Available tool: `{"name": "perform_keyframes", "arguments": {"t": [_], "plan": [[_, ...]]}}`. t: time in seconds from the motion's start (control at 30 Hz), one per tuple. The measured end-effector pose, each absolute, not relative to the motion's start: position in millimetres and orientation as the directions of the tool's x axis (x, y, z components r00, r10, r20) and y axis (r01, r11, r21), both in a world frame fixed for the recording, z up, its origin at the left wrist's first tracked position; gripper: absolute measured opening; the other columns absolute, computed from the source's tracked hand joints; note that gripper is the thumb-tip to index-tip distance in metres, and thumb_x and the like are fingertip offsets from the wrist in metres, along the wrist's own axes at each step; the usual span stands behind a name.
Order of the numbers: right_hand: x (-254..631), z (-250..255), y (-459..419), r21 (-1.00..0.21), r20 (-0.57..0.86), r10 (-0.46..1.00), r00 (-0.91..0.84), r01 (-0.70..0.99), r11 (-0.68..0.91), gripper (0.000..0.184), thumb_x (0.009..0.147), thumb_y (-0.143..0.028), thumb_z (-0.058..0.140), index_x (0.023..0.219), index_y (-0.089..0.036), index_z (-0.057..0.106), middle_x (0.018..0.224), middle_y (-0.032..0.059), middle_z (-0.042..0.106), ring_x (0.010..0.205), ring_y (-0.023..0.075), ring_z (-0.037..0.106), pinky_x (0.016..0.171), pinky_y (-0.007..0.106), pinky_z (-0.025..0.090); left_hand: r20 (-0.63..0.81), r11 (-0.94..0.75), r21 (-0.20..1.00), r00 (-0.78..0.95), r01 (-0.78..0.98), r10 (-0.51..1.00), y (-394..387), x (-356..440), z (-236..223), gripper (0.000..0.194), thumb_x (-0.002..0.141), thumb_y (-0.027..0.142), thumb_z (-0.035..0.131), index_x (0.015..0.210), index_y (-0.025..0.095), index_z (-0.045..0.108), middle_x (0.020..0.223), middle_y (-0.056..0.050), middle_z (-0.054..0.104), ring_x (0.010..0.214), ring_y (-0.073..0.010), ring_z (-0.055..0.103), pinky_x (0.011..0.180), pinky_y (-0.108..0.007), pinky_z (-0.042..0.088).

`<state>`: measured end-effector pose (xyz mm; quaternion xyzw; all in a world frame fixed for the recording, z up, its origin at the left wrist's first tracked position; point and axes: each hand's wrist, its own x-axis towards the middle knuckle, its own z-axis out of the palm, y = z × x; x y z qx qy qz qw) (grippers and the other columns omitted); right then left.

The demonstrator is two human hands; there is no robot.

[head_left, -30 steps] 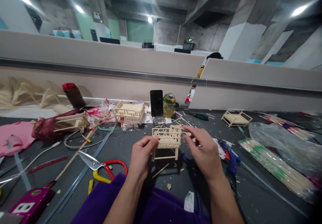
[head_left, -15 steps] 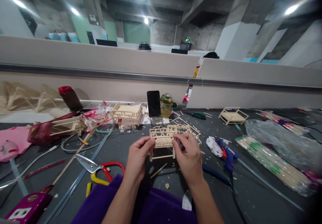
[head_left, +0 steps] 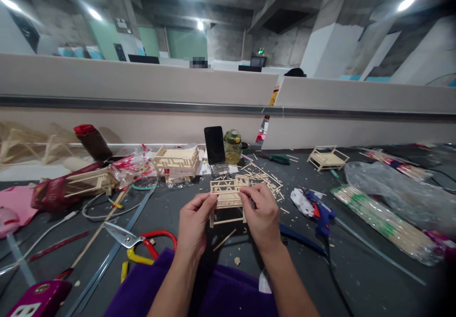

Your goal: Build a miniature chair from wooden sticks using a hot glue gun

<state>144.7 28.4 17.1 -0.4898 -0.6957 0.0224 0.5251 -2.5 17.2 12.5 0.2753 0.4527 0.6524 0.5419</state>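
Observation:
A miniature bench (head_left: 227, 202) built of thin wooden sticks, with a slatted seat and a lattice back, stands upright in front of me. My left hand (head_left: 195, 222) is closed, its thumb and fingertips pinching the left end near the seat. Pinched together at the bench's right end are the thumb and fingers of my right hand (head_left: 262, 217). Any small piece between those fingertips is hidden. Below the bench lie a loose stick (head_left: 224, 240) and a tiny light-coloured scrap (head_left: 237, 261). Cut sticks (head_left: 265, 177) are scattered just behind it.
Scissors (head_left: 124, 238) with red and yellow handles lie left; a blue glue gun (head_left: 323, 219) lies right, its cord running forward. A phone (head_left: 214, 146) stands behind, beside a bottle (head_left: 232, 147). Bagged sticks (head_left: 386, 224) and another miniature (head_left: 327, 158) are on the right.
My right hand has shifted slightly left along the bench's right end, its fingers drawn closer together. My left hand keeps its pinch. The whole view has turned a little.

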Motion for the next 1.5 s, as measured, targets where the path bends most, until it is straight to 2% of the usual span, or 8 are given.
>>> {"name": "perform_keyframes", "arguments": {"t": [0.57, 0.77, 0.83, 0.9, 1.0, 1.2, 1.33, 1.5], "plan": [[144, 14, 30, -0.535, 0.728, 0.684, 0.031, 0.650, 0.540, 0.021, 0.092, -0.017, 0.050, 0.090, -0.020, 0.071, 0.082, 0.0065, 0.060, 0.080, 0.0199, 0.057, 0.074, 0.034, 0.049, -0.073, -0.064, 0.923, -0.335, -0.380, 0.939, 18, 3, 8, 0.034, 0.063, 0.041, 0.081, 0.084, 0.014, 0.076, 0.085, -0.007, 0.073, 0.067, -0.0147, 0.062, 0.063, -0.025, 0.050], [155, 25, 18, -0.605, 0.706, 0.703, 0.079, 0.583, 0.542, 0.017, 0.093, -0.019, 0.052, 0.100, -0.021, 0.068, 0.088, 0.0055, 0.062, 0.082, 0.0187, 0.060, 0.074, 0.032, 0.049, -0.104, -0.038, 0.905, -0.307, -0.424, 0.946, 15, 2, 12, 0.032, 0.062, 0.039, 0.082, 0.083, 0.015, 0.076, 0.077, -0.005, 0.074, 0.067, -0.0143, 0.064, 0.064, -0.023, 0.049], [165, 31, 5, -0.641, 0.684, 0.718, 0.126, 0.574, 0.510, 0.013, 0.092, -0.021, 0.054, 0.095, -0.022, 0.067, 0.089, 0.0043, 0.063, 0.080, 0.0174, 0.060, 0.070, 0.029, 0.048, -0.127, -0.016, 0.894, -0.289, -0.447, 0.949, 14, 1, 13, 0.030, 0.062, 0.038, 0.082, 0.081, 0.016, 0.075, 0.071, -0.003, 0.072, 0.064, -0.0135, 0.064, 0.061, -0.022, 0.048], [176, 32, -9, -0.644, 0.628, 0.774, 0.079, 0.611, 0.460, 0.011, 0.092, -0.022, 0.055, 0.090, -0.023, 0.066, 0.087, 0.0031, 0.064, 0.076, 0.0169, 0.061, 0.067, 0.028, 0.048, -0.143, 0.003, 0.886, -0.269, -0.463, 0.952, 14, 0, 14, 0.029, 0.063, 0.039, 0.081, 0.079, 0.016, 0.075, 0.068, -0.003, 0.071, 0.060, -0.0131, 0.062, 0.059, -0.022, 0.047], [190, 22, -25, -0.564, 0.513, 0.856, -0.070, 0.724, 0.397, 0.014, 0.092, -0.020, 0.052, 0.086, -0.023, 0.065, 0.082, 0.0027, 0.064, 0.074, 0.0182, 0.063, 0.067, 0.029, 0.047, -0.137, -0.004, 0.889, -0.275, -0.457, 0.952, 14, -2, 15, 0.029, 0.061, 0.039, 0.082, 0.077, 0.015, 0.076, 0.069, -0.003, 0.071, 0.060, -0.0125, 0.062, 0.058, -0.022, 0.046], [194, -6, -31, -0.297, 0.374, 0.918, -0.134, 0.920, 0.256, 0.015, 0.089, -0.017, 0.053, 0.080, -0.024, 0.063, 0.074, 0.0021, 0.064, 0.067, 0.0201, 0.065, 0.055, 0.029, 0.042, -0.123, -0.015, 0.896, -0.281, -0.443, 0.952, 16, -4, 16, 0.028, 0.058, 0.037, 0.083, 0.075, 0.015, 0.076, 0.074, -0.004, 0.071, 0.063, -0.0111, 0.060, 0.060, -0.021, 0.046], [178, -6, -30, -0.205, 0.264, 0.924, -0.278, 0.920, 0.335, 0.014, 0.086, -0.013, 0.056, 0.081, -0.024, 0.064, 0.078, 0.0016, 0.065, 0.064, 0.0171, 0.065, 0.051, 0.026, 0.038, -0.120, -0.011, 0.897, -0.267, -0.443, 0.956, 17, -6, 15, 0.026, 0.059, 0.034, 0.083, 0.076, 0.015, 0.077, 0.077, -0.004, 0.071, 0.062, -0.0104, 0.059, 0.058, -0.020, 0.045], [159, -7, -35, -0.213, 0.082, 0.886, -0.456, 0.861, 0.463, 0.017, 0.079, -0.007, 0.061, 0.078, -0.023, 0.066, 0.083, 0.0018, 0.067, 0.072, 0.0180, 0.067, 0.056, 0.025, 0.042, -0.100, -0.006, 0.902, -0.222, -0.432, 0.970, 15, -8, 17, 0.025, 0.060, 0.034, 0.082, 0.076, 0.015, 0.076, 0.076, -0.005, 0.071, 0.064, -0.0112, 0.058, 0.059, -0.021, 0.044]]}}
